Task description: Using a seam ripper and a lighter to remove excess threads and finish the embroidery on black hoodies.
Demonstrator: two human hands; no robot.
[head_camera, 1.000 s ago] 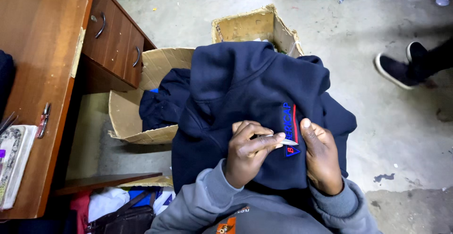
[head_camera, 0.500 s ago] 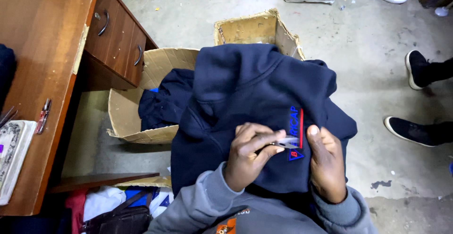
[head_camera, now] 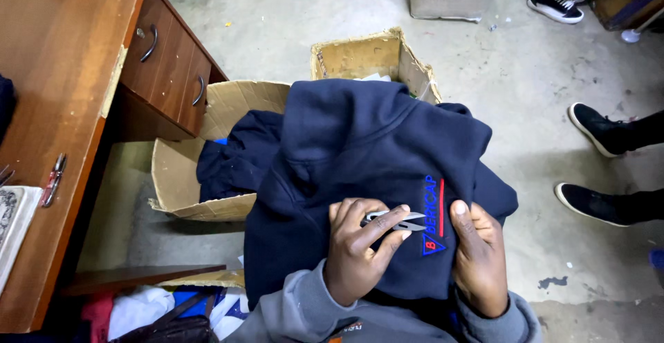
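Note:
A dark navy sweatshirt [head_camera: 360,149] lies over my lap, with a small red and blue embroidered emblem [head_camera: 433,224] on its chest. My left hand [head_camera: 357,252] grips small metal thread snips [head_camera: 397,221], their tips pointing right at the emblem. My right hand [head_camera: 478,256] presses flat on the fabric just right of the emblem, thumb up beside it. Grey sleeves cover both my forearms.
An open cardboard box [head_camera: 187,201] holding more navy garments sits to the left, a second box [head_camera: 360,56] behind. A wooden desk [head_camera: 62,108] with drawers stands at the left. Another person's black shoes [head_camera: 602,167] are at the right on the concrete floor.
My hands and the snips stay on the emblem with only slight shifts. The other person's feet at the right have stepped closer together.

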